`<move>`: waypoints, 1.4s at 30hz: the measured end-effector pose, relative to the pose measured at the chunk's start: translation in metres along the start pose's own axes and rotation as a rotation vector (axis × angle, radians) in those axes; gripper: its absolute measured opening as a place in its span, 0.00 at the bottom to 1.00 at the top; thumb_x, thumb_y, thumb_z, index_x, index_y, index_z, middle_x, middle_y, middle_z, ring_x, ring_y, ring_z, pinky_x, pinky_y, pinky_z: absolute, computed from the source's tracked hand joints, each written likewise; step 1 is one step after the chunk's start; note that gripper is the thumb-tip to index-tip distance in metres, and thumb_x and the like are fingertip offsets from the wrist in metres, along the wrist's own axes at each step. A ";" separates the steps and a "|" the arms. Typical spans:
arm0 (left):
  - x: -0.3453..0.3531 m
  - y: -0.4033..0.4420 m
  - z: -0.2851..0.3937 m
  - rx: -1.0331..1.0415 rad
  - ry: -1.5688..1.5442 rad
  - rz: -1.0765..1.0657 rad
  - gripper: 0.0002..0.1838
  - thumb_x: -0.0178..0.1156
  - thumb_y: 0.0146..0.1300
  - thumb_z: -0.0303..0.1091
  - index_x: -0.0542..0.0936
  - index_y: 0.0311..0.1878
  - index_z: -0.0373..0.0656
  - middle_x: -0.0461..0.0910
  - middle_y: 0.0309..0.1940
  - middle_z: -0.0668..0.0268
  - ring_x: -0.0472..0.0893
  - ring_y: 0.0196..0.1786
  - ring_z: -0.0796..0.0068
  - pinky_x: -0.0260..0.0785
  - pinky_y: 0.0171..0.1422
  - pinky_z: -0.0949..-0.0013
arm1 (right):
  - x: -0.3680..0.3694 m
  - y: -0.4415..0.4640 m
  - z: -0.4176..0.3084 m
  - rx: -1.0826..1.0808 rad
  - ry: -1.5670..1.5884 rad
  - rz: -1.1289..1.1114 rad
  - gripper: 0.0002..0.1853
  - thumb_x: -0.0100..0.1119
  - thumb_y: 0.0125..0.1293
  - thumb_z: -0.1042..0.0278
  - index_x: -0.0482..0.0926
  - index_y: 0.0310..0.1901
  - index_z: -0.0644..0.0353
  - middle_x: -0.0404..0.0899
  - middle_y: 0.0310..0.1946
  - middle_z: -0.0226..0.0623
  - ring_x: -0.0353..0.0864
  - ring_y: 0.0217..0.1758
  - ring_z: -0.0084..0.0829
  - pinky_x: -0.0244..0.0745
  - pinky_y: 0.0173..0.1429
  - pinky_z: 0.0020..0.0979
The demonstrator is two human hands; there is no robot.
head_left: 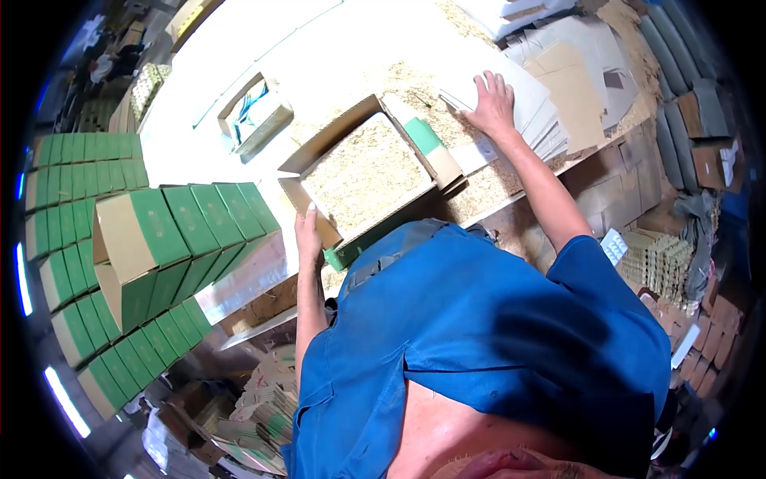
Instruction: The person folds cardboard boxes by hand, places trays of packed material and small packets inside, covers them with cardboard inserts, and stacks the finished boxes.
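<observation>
left hand [308, 233] clasps open carton [339, 137] at one end, likely steadying it; right hand [493, 105], fingers spread wide, by white sheets [533, 112]

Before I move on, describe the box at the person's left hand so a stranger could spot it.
Find the bright white worktable, then its edge by the blue shirt. There an open box sits with the left hand at its left end. Unlike the green-and-tan boxes stacked leftward and the small box beyond, it shows a broad fill of tan flakes.
</observation>
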State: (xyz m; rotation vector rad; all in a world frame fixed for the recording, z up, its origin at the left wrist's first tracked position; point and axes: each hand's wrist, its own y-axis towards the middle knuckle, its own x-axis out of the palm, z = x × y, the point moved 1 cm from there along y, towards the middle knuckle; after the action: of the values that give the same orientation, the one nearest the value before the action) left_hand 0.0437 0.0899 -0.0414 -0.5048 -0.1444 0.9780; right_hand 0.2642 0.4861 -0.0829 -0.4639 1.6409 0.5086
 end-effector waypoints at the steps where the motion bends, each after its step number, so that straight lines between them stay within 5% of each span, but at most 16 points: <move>1: 0.001 -0.002 0.001 -0.005 -0.001 -0.009 0.21 0.51 0.75 0.42 0.72 0.60 0.36 0.79 0.44 0.61 0.78 0.40 0.74 0.73 0.44 0.69 | -0.014 -0.002 -0.006 -0.065 0.040 0.056 0.40 0.73 0.50 0.45 0.72 0.60 0.60 0.65 0.64 0.44 0.60 0.70 0.44 0.55 0.70 0.50; 5: 0.006 -0.007 0.010 -0.056 0.000 0.010 0.19 0.51 0.74 0.42 0.72 0.58 0.36 0.79 0.40 0.61 0.79 0.36 0.73 0.74 0.40 0.69 | -0.017 -0.004 -0.017 -0.163 0.001 0.019 0.26 0.73 0.53 0.52 0.77 0.47 0.62 0.71 0.50 0.43 0.67 0.59 0.40 0.63 0.63 0.43; 9: 0.003 -0.004 0.002 -0.022 -0.021 0.035 0.18 0.52 0.74 0.42 0.71 0.55 0.36 0.78 0.35 0.60 0.80 0.30 0.71 0.74 0.35 0.68 | -0.011 -0.002 -0.009 -0.200 0.093 -0.013 0.23 0.72 0.50 0.60 0.77 0.46 0.62 0.72 0.48 0.45 0.70 0.56 0.44 0.69 0.58 0.41; 14: -0.011 0.015 -0.029 0.069 -0.028 -0.009 0.20 0.52 0.72 0.42 0.72 0.58 0.35 0.79 0.38 0.62 0.80 0.35 0.74 0.74 0.39 0.69 | -0.021 0.002 0.001 -0.403 0.220 0.258 0.10 0.65 0.55 0.64 0.79 0.34 0.61 0.80 0.35 0.45 0.81 0.43 0.45 0.79 0.45 0.45; 18: 0.000 0.000 -0.007 0.057 -0.078 -0.048 0.18 0.52 0.73 0.39 0.73 0.58 0.38 0.79 0.37 0.65 0.78 0.33 0.76 0.72 0.38 0.71 | -0.062 0.033 0.013 -0.299 0.188 0.449 0.07 0.57 0.60 0.67 0.74 0.27 0.57 0.78 0.25 0.44 0.81 0.31 0.50 0.78 0.36 0.48; 20: 0.000 -0.001 -0.007 0.039 -0.078 -0.056 0.18 0.52 0.73 0.39 0.73 0.58 0.38 0.79 0.35 0.66 0.77 0.32 0.77 0.71 0.36 0.71 | -0.098 0.055 0.023 -0.216 0.145 0.543 0.05 0.55 0.62 0.67 0.77 0.31 0.56 0.80 0.28 0.44 0.82 0.32 0.49 0.77 0.37 0.47; 24: -0.003 0.005 -0.017 0.159 0.001 -0.013 0.22 0.53 0.72 0.43 0.73 0.60 0.35 0.80 0.44 0.60 0.78 0.45 0.73 0.71 0.51 0.67 | -0.180 0.077 -0.003 -0.244 0.381 0.714 0.10 0.59 0.65 0.66 0.87 0.46 0.51 0.86 0.39 0.42 0.87 0.39 0.41 0.79 0.43 0.36; 26: -0.003 0.000 -0.012 0.127 0.016 -0.014 0.24 0.53 0.72 0.43 0.73 0.61 0.34 0.80 0.48 0.57 0.77 0.51 0.71 0.68 0.58 0.66 | -0.211 0.066 -0.051 -0.313 0.787 0.628 0.14 0.65 0.65 0.67 0.85 0.51 0.56 0.88 0.43 0.39 0.86 0.41 0.24 0.78 0.47 0.25; 28: -0.005 0.006 -0.018 0.109 0.008 -0.027 0.24 0.52 0.72 0.43 0.72 0.62 0.34 0.80 0.49 0.57 0.77 0.51 0.70 0.68 0.59 0.66 | -0.229 0.053 -0.101 -0.530 0.840 0.364 0.14 0.61 0.68 0.62 0.85 0.52 0.56 0.88 0.40 0.37 0.85 0.38 0.24 0.78 0.46 0.26; 29: -0.008 0.013 -0.028 0.129 0.063 -0.027 0.26 0.51 0.73 0.46 0.72 0.64 0.34 0.80 0.53 0.55 0.76 0.56 0.68 0.66 0.63 0.66 | -0.233 0.046 -0.130 -0.497 0.856 0.020 0.17 0.61 0.68 0.62 0.83 0.54 0.60 0.87 0.46 0.38 0.83 0.46 0.25 0.76 0.55 0.27; 31: -0.006 0.008 -0.022 0.160 0.058 -0.018 0.28 0.49 0.75 0.49 0.71 0.64 0.34 0.79 0.55 0.55 0.75 0.58 0.67 0.64 0.65 0.65 | -0.198 0.037 -0.189 -0.756 0.765 -0.159 0.12 0.62 0.64 0.67 0.86 0.46 0.61 0.87 0.40 0.39 0.85 0.44 0.29 0.78 0.50 0.30; 32: -0.004 0.006 -0.018 0.193 0.058 -0.012 0.29 0.47 0.76 0.51 0.71 0.65 0.34 0.78 0.57 0.54 0.75 0.60 0.66 0.63 0.67 0.65 | -0.168 0.039 -0.215 -0.870 0.651 -0.289 0.15 0.61 0.65 0.66 0.84 0.50 0.62 0.87 0.43 0.43 0.85 0.46 0.32 0.78 0.55 0.32; 39: -0.009 0.007 -0.031 0.131 -0.005 -0.024 0.33 0.43 0.77 0.55 0.68 0.69 0.34 0.75 0.61 0.51 0.72 0.65 0.62 0.60 0.71 0.64 | -0.078 -0.026 -0.300 -1.054 0.353 -0.458 0.10 0.55 0.55 0.75 0.84 0.37 0.62 0.83 0.33 0.51 0.84 0.37 0.48 0.78 0.46 0.42; 42: -0.006 0.009 -0.032 0.154 0.076 -0.006 0.33 0.48 0.75 0.53 0.66 0.70 0.33 0.72 0.65 0.48 0.70 0.68 0.59 0.58 0.73 0.64 | -0.035 -0.020 -0.288 -0.796 0.602 -0.505 0.13 0.55 0.57 0.76 0.85 0.43 0.60 0.84 0.35 0.50 0.84 0.40 0.48 0.79 0.49 0.42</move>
State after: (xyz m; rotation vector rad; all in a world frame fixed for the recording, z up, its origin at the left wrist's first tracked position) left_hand 0.0447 0.0784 -0.0730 -0.3988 -0.0021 0.9540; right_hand 0.0458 0.3046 -0.0178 -1.7056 1.7327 0.6623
